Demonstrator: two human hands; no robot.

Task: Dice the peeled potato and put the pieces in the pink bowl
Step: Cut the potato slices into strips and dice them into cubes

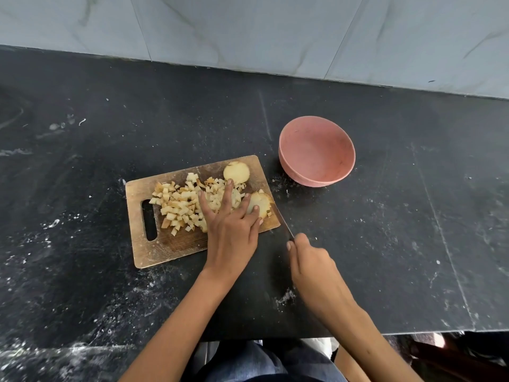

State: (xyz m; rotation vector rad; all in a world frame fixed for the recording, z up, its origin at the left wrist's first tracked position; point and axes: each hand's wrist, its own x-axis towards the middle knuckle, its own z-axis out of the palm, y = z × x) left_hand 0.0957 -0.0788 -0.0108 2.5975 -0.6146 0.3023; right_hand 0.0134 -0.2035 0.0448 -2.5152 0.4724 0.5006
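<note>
At the far left we saw the dark stone counter, dusted with pale specks, running back to a grey tiled wall. On it lay a wooden cutting board, its handle slot toward the left. A heap of diced potato pieces covered the board's middle, the cubes pale with browned edges. Our left hand lay flat over the right side of that heap, its fingers straight and spread, the fingertips resting on the cubes and on a potato slice at the board's right edge. A second round slice sat near the far corner of the board, just beyond the fingertips. Right of the left hand, our right hand was curled round the handle of a knife, whose thin blade angled up to the slice at the board's edge. Farther right and beyond the board stood the pink bowl, apart from the board, with no potato in it.
</note>
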